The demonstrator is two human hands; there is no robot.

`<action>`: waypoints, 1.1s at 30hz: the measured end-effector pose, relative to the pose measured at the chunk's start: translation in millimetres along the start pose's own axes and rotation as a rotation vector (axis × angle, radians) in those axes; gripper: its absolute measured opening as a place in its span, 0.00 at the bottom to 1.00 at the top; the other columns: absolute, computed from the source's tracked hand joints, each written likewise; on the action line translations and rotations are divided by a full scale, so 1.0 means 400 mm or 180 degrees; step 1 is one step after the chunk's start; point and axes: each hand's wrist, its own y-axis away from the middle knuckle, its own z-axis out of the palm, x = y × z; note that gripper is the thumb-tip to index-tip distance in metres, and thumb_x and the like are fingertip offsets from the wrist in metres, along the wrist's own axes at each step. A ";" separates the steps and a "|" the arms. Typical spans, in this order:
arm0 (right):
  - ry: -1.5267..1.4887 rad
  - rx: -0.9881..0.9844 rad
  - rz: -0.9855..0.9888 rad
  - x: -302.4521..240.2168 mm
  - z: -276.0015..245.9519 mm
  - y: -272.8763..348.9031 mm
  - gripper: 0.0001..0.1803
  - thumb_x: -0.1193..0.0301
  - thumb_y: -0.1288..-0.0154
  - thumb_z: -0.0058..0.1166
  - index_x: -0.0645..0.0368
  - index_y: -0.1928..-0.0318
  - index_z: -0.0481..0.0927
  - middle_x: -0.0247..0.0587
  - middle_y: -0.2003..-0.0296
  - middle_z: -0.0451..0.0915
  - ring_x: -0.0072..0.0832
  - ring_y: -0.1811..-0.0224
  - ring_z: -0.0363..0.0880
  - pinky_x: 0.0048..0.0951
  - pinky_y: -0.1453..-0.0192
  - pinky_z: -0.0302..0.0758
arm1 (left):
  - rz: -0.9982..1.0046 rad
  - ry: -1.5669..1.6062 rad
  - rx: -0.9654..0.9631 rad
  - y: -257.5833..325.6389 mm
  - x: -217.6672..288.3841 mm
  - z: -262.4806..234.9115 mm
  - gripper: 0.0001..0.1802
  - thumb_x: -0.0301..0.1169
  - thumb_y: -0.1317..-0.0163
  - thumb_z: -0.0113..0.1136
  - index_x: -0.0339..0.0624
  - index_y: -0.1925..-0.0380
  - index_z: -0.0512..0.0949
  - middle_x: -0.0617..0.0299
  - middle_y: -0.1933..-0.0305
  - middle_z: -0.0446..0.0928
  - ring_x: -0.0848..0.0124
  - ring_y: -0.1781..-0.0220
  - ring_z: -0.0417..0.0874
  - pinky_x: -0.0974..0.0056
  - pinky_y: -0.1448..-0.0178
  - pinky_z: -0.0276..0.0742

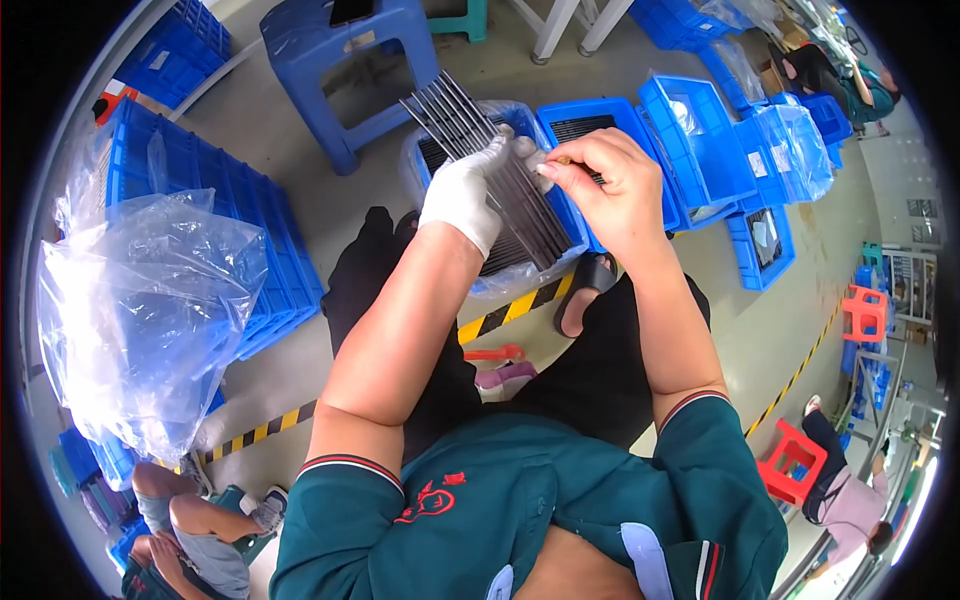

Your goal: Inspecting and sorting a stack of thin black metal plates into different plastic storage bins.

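Observation:
My left hand (466, 196), in a white glove, is closed round a bundle of thin dark rods (528, 218). The rods slant from upper left to lower right, their far ends fanned slightly apart. My bare right hand (618, 190) is beside the glove's fingertips, thumb and forefinger pinched together. Whatever lies in that pinch is too small to make out. Beneath both hands stands a blue bin lined with a clear plastic bag (492, 285), with more dark rods inside. Right of it, another blue bin (590, 108) also contains dark rods.
A blue stool (345, 60) stands beyond the bins. Stacked blue crates (215, 200) and a big clear plastic bag (150, 310) fill the left side. More blue crates (695, 140) are at the right. Other people sit at lower left and far right, near red stools (793, 462).

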 end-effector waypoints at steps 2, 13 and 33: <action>-0.0124 -0.0101 0.0125 0.021 0.015 0.012 0.06 0.71 0.52 0.68 0.57 0.73 0.83 0.35 0.77 0.80 0.32 0.72 0.76 0.30 0.68 0.72 | -0.0009 0.0011 0.0015 -0.011 -0.002 -0.004 0.10 0.28 0.32 0.52 0.37 0.54 0.74 0.54 0.59 0.79 0.59 0.59 0.81 0.57 0.51 0.79; -0.0076 -0.0430 0.0154 0.030 0.024 0.015 0.06 0.74 0.51 0.67 0.59 0.71 0.83 0.36 0.73 0.81 0.30 0.69 0.78 0.28 0.64 0.73 | -0.0013 0.0027 0.0021 -0.021 -0.005 -0.015 0.10 0.27 0.32 0.53 0.38 0.53 0.75 0.54 0.59 0.80 0.61 0.58 0.81 0.58 0.52 0.78; -0.0079 -0.0294 0.0049 0.031 0.032 0.014 0.06 0.71 0.52 0.67 0.56 0.73 0.82 0.35 0.76 0.80 0.34 0.70 0.77 0.32 0.65 0.73 | 0.0018 0.0044 0.0119 -0.005 0.003 0.003 0.09 0.28 0.32 0.52 0.38 0.55 0.75 0.54 0.60 0.79 0.60 0.58 0.80 0.57 0.53 0.78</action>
